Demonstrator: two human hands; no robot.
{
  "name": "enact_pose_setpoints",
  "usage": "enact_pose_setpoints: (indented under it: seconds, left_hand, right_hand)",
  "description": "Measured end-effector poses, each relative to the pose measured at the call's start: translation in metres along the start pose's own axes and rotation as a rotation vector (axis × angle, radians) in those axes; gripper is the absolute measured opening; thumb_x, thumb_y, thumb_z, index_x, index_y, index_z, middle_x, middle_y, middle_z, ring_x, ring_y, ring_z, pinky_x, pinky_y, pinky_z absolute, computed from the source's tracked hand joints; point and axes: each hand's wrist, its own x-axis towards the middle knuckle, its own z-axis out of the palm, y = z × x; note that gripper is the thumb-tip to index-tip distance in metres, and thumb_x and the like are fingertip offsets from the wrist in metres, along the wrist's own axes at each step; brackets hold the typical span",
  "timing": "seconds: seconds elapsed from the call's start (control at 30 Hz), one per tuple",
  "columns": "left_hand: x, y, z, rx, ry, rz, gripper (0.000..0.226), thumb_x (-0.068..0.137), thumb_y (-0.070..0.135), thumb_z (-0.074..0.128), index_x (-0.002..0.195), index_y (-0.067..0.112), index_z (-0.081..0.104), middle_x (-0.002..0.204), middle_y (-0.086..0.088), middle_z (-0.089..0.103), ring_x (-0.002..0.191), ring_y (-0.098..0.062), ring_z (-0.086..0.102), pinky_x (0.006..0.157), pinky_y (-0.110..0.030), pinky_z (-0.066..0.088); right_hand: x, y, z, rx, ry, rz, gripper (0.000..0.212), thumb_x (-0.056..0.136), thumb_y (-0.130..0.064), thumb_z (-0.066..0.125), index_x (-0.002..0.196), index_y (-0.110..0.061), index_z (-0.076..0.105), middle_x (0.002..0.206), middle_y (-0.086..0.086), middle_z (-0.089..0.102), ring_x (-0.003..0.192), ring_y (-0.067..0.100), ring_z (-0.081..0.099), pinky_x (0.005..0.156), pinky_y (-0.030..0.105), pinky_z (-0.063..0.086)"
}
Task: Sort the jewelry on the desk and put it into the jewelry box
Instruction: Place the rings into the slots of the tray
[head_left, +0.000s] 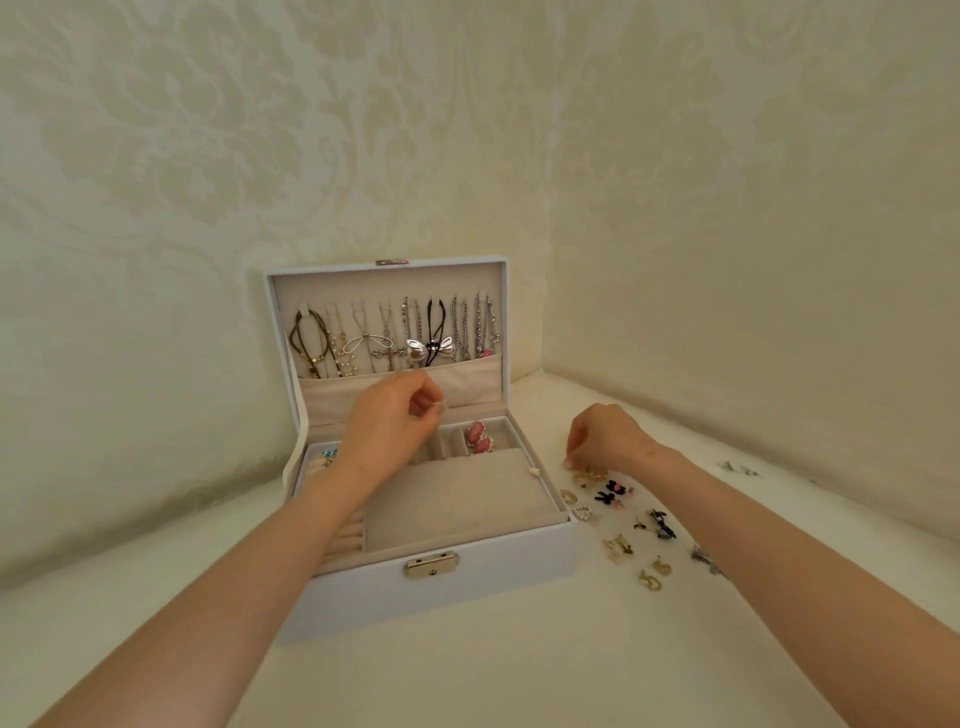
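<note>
A white jewelry box (467, 587) stands open on the desk, several necklaces (395, 332) hanging inside its lid. My left hand (389, 415) hovers over the box's rear compartments and pinches a small pale item between thumb and fingers. A pair of pink earrings (479, 437) lies in a rear compartment just right of that hand. My right hand (605, 434) reaches down to the desk right of the box, its fingertips pinching at a gold piece (589, 474) in the scattered earrings (623, 519).
Blue pieces (328, 457) sit in the box's left compartment. A beige padded tray (462, 499) covers the box's front. More small items (737, 467) lie far right by the wall. Patterned walls meet in a corner behind the box.
</note>
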Motion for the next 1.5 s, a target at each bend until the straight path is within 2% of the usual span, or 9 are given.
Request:
enact_pose_setpoints:
  seconds: [0.1,0.27,0.4,0.57,0.73,0.97,1.2,1.37,1.5]
  left_hand:
    - [-0.001,-0.015,-0.007,0.013,-0.083,-0.029,0.008,0.083,0.011,0.067,0.088,0.017,0.067,0.084,0.005,0.064,0.076,-0.008,0.058,0.075,-0.024,0.051]
    - [0.003,-0.012,-0.001,0.015,-0.168,0.034,0.009,0.086,0.014,0.065,0.093,0.016,0.07,0.088,0.006,0.063,0.08,-0.007,0.056,0.073,-0.013,0.042]
    - [0.011,-0.005,0.007,0.062,-0.216,0.103,0.01,0.086,0.017,0.065,0.094,0.016,0.071,0.092,0.002,0.064,0.084,-0.011,0.057,0.078,-0.022,0.044]
    - [0.014,-0.006,0.016,0.122,-0.262,0.142,0.011,0.086,0.018,0.064,0.094,0.017,0.072,0.095,-0.003,0.067,0.089,-0.018,0.059,0.083,-0.032,0.045]
    - [0.015,-0.007,0.018,0.125,-0.232,0.159,0.01,0.087,0.019,0.064,0.095,0.016,0.069,0.095,0.001,0.065,0.087,-0.014,0.058,0.079,-0.027,0.045]
    - [0.018,-0.003,0.024,0.077,-0.19,0.136,0.003,0.084,0.016,0.066,0.083,0.013,0.064,0.087,0.0,0.063,0.079,-0.014,0.056,0.076,-0.029,0.047]
    - [0.018,-0.001,0.025,0.076,-0.212,0.126,0.005,0.084,0.017,0.067,0.081,0.014,0.064,0.083,0.004,0.059,0.077,-0.013,0.055,0.071,-0.024,0.045]
    - [0.019,-0.004,0.021,0.113,-0.23,0.146,0.003,0.084,0.015,0.066,0.084,0.012,0.066,0.087,0.0,0.062,0.078,-0.013,0.055,0.074,-0.028,0.047]
    - [0.018,-0.007,0.018,0.109,-0.255,0.141,0.002,0.082,0.014,0.068,0.082,0.012,0.067,0.086,-0.001,0.063,0.076,-0.011,0.052,0.07,-0.022,0.041]
  right_hand:
    - [0.003,-0.003,0.001,0.001,-0.01,-0.016,0.012,0.073,-0.008,0.078,0.078,-0.012,0.068,0.081,0.004,0.069,0.076,0.016,0.062,0.066,0.022,0.051]
    - [0.006,-0.002,0.002,0.039,-0.025,-0.032,0.015,0.073,-0.005,0.078,0.077,-0.015,0.067,0.071,-0.003,0.061,0.066,0.014,0.06,0.053,0.018,0.043]
    - [0.007,-0.002,0.002,0.109,0.043,-0.092,0.012,0.075,-0.002,0.074,0.084,-0.009,0.072,0.082,-0.001,0.064,0.078,0.013,0.059,0.065,0.018,0.043]
    - [0.001,-0.009,-0.001,0.296,0.084,-0.138,0.015,0.077,0.002,0.071,0.076,-0.013,0.07,0.073,0.003,0.068,0.07,0.013,0.062,0.073,0.026,0.051]
    - [-0.003,-0.018,-0.002,0.429,0.153,-0.148,0.016,0.079,-0.001,0.071,0.074,-0.016,0.068,0.068,-0.003,0.066,0.062,0.007,0.06,0.058,0.018,0.044]
    - [-0.011,-0.027,-0.001,0.581,0.187,-0.149,0.009,0.082,-0.001,0.068,0.08,-0.009,0.07,0.067,0.001,0.065,0.049,0.012,0.061,0.046,0.019,0.047]
    - [-0.013,-0.036,0.005,0.617,0.196,-0.198,0.007,0.082,-0.001,0.069,0.081,-0.008,0.07,0.068,0.001,0.065,0.049,0.01,0.059,0.051,0.018,0.05]
    - [-0.017,-0.048,0.005,0.566,0.241,-0.266,0.019,0.082,-0.004,0.068,0.074,-0.021,0.069,0.071,-0.008,0.065,0.054,0.008,0.058,0.056,0.013,0.044]
    - [-0.017,-0.056,0.008,0.512,0.248,-0.313,0.016,0.081,-0.004,0.069,0.077,-0.02,0.07,0.073,-0.01,0.063,0.062,0.009,0.053,0.072,0.026,0.048]
